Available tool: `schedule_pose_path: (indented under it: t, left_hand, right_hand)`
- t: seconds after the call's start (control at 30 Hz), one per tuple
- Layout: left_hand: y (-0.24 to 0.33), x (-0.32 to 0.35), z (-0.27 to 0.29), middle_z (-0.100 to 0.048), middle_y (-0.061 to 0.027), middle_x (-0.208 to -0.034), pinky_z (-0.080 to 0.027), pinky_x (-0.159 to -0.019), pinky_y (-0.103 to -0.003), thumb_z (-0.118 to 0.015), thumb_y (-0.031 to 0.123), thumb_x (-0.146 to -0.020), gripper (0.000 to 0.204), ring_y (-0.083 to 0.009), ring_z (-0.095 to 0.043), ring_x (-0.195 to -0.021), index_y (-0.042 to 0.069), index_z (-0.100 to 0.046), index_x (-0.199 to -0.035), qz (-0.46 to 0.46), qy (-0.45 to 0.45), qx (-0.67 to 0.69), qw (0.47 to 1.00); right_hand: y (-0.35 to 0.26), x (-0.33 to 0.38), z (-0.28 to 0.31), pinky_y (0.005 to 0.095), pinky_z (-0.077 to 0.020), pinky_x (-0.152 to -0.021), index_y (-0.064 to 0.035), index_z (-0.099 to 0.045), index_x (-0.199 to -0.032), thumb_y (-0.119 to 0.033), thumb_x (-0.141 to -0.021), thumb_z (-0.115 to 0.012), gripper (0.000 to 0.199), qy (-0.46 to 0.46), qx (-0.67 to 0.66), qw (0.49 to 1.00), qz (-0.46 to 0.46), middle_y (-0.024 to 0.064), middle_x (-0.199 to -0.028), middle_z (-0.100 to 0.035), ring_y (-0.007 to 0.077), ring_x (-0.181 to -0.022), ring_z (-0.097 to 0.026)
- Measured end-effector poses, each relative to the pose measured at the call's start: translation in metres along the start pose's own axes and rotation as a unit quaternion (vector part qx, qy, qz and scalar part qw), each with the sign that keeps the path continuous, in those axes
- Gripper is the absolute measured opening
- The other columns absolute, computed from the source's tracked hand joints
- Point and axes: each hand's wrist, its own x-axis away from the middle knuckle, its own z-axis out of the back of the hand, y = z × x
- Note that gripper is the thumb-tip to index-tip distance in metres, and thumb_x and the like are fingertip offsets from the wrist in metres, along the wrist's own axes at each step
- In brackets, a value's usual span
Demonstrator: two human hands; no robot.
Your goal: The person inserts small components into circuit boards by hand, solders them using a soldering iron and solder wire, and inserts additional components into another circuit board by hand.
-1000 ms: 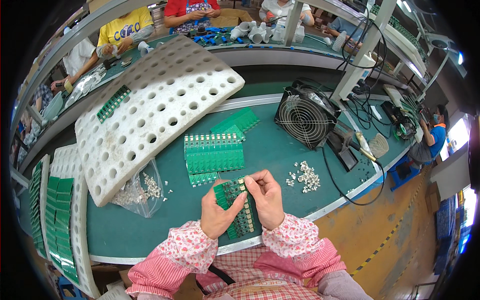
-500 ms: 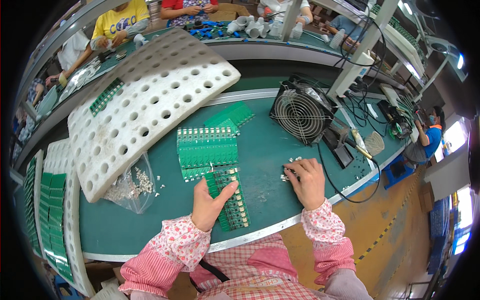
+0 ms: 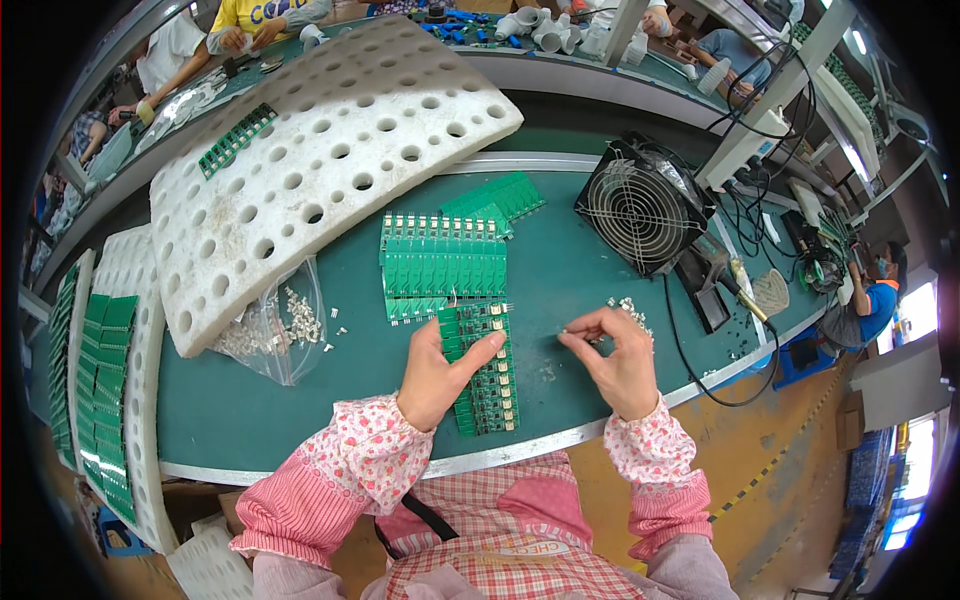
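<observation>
Gripping a board [image 3: 491, 385] between thumb and fingers: left hand [image 3: 430, 375], partly closed on its left side. Board lies just inside the bench's [image 3: 570, 415] near edge, about mid-length, lengthwise toward that edge; row of pale sockets up its right side. Right hand [image 3: 622, 368] above the bench, right of the board and apart from it; thumb and forefinger tips nearly together, cannot tell whether a part sits between. White parts [image 3: 638, 318] heaped just beyond, partly hidden by that hand. Stack of boards [image 3: 445, 270] beyond the held one. Bag [image 3: 285, 345] of white pieces toward the bench's left edge, beside the foam slab [image 3: 340, 190]. Fan [image 3: 645, 212] near the far edge.
</observation>
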Motion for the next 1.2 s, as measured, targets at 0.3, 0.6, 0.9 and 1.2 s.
schedule_pose_path:
  t: [0.3,0.6,0.9,1.2]
  left_hand:
    - [-0.003,-0.002,0.002,-0.063,-0.0021,-0.089,-0.049,-0.069,-0.025,-0.067,0.011,-0.083,0.021,-0.008,-0.058,-0.077,0.001,-0.058,-0.099,0.0,-0.012,-0.012,1.0]
    - [0.0,0.0,-0.001,-0.066,-0.0043,-0.088,-0.049,-0.067,-0.025,-0.069,0.011,-0.082,0.022,-0.0082,-0.06,-0.075,-0.001,-0.061,-0.099,-0.011,-0.009,-0.023,1.0]
    - [-0.002,0.001,-0.002,-0.066,-0.0047,-0.091,-0.05,-0.069,-0.025,-0.07,0.01,-0.081,0.024,-0.0084,-0.06,-0.079,-0.001,-0.061,-0.1,-0.031,-0.008,-0.045,0.998]
    - [-0.004,0.001,-0.001,-0.066,-0.0042,-0.091,-0.05,-0.07,-0.025,-0.07,0.01,-0.081,0.024,-0.0084,-0.06,-0.08,-0.001,-0.06,-0.101,-0.062,-0.012,-0.075,0.995]
  right_hand:
    - [0.005,0.003,-0.021,0.0359,-0.0458,-0.062,-0.0051,-0.065,-0.076,-0.006,-0.07,-0.071,0.009,-0.039,0.132,0.984,0.115,0.0064,-0.072,-0.059,0.0247,-0.07,-0.054]
    - [-0.008,0.003,-0.025,0.0249,-0.0483,-0.064,-0.0011,-0.063,-0.087,-0.008,-0.081,-0.068,0.01,-0.031,-0.192,0.977,-0.082,0.0041,-0.081,-0.062,0.0126,-0.076,-0.057]
    - [-0.018,-0.002,-0.053,0.0212,-0.0471,-0.068,-0.0013,-0.06,-0.092,-0.016,-0.088,-0.063,0.016,-0.069,-0.466,0.858,-0.206,0.0024,-0.087,-0.062,0.0074,-0.077,-0.056]
    - [-0.022,0.0,-0.053,0.0203,-0.045,-0.07,-0.002,-0.059,-0.09,-0.017,-0.087,-0.064,0.016,-0.053,-0.46,0.864,-0.197,0.002,-0.081,-0.061,0.0068,-0.073,-0.055]
